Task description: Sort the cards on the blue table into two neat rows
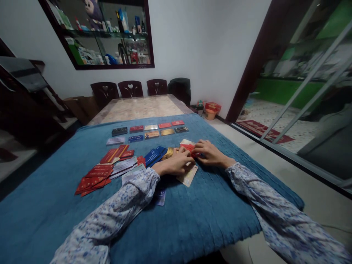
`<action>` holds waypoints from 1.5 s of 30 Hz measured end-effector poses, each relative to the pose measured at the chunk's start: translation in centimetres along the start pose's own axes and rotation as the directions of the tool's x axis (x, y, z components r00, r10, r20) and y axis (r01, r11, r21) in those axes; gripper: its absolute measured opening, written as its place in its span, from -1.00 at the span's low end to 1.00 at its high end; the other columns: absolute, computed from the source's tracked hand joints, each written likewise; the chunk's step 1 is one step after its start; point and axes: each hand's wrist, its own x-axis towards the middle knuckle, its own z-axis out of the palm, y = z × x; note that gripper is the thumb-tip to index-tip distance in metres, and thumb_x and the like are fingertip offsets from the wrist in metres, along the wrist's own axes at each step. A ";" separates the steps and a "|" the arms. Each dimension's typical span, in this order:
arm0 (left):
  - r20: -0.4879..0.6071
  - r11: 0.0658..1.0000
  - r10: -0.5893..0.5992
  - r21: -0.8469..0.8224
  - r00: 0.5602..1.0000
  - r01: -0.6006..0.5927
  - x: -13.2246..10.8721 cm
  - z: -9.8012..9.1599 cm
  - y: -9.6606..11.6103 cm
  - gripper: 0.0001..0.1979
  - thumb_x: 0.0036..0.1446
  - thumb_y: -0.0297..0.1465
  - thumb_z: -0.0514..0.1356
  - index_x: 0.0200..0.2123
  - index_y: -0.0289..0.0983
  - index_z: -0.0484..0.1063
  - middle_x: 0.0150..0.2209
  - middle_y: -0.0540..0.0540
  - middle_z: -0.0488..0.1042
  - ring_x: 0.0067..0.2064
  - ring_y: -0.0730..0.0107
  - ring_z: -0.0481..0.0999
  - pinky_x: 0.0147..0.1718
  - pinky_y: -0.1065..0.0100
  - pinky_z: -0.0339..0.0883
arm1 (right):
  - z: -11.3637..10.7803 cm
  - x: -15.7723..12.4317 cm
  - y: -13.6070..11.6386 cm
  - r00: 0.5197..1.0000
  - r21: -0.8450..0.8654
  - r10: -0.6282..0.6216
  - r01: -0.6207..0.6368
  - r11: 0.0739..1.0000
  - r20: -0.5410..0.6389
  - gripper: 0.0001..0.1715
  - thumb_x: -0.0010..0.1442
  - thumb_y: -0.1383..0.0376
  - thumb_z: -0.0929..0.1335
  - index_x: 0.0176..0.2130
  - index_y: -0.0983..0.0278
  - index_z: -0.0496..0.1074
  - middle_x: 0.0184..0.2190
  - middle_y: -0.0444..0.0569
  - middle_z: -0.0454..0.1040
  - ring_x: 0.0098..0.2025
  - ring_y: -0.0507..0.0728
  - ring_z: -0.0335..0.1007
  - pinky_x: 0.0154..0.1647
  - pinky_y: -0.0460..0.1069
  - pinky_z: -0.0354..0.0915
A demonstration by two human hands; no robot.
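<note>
My left hand (177, 162) reaches over a spread of cards, its fingers curled down, and whatever lies under the fingertips is hidden. Close to it on the right, my right hand (207, 152) has its fingers closed on the edge of a red card (188, 147). A pale card (188, 176) lies below the left hand, partly covered by it. Gold cards (168, 153) show just left of the left fingers, beside fanned blue cards (154, 156). Under the left forearm, a purple card (160, 197) sticks out.
Red cards (96, 176) and white cards (123, 166) lie in loose piles at the left. Two rows of neat card stacks (151, 135) stand farther back on the blue cloth (187, 216). Beyond are the bare marble tabletop (143, 106) and dark chairs (130, 89).
</note>
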 end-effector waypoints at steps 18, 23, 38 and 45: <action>-0.274 0.774 -0.556 -0.515 0.785 0.368 0.0 -1.1 -5.2 -0.89 0.04 -0.44 0.16 -0.39 -0.27 0.50 -0.35 -0.03 0.59 -0.28 0.33 0.52 -0.21 0.34 0.39 | 0.3 3.0 -2.6 0.989 0.006 0.125 -0.125 0.992 0.075 -0.61 0.39 0.32 0.22 -0.01 0.22 0.59 -0.18 0.07 0.62 -0.13 0.20 0.34 -0.13 0.07 0.10; -0.325 0.730 -0.644 -0.530 0.692 0.431 -0.5 -1.0 -5.9 -0.90 -0.02 -0.54 0.15 -0.42 -0.25 0.43 -0.38 -0.02 0.55 -0.29 0.34 0.52 -0.20 0.33 0.41 | 0.5 3.6 -3.3 0.975 -0.032 0.220 -0.218 0.975 0.037 -0.55 0.45 0.21 0.20 0.17 0.21 0.50 -0.07 0.13 0.61 -0.06 0.22 0.39 -0.11 0.07 0.11; -0.368 0.664 -0.737 -0.553 0.567 0.503 -0.7 -0.1 -5.3 -0.65 0.16 -0.60 0.12 -0.05 -0.32 0.60 -0.22 -0.15 0.66 -0.14 0.20 0.63 0.02 0.20 0.43 | 0.7 5.5 -7.1 0.943 -0.256 0.323 -0.293 0.921 0.084 -0.34 0.28 -0.23 0.30 -0.08 0.27 0.53 -0.10 0.27 0.59 -0.02 0.38 0.37 -0.11 0.15 0.12; -0.331 0.664 -0.745 -0.452 0.579 0.596 -1.1 -1.1 -4.8 -0.55 0.16 -0.62 0.07 0.04 -0.35 0.59 -0.14 -0.22 0.67 -0.07 0.15 0.62 0.08 0.16 0.39 | -0.5 6.5 -8.6 0.904 -0.304 0.375 -0.306 0.902 0.203 -0.43 0.31 -0.10 0.30 -0.04 0.31 0.51 0.01 0.25 0.55 0.08 0.39 0.34 -0.06 0.16 0.18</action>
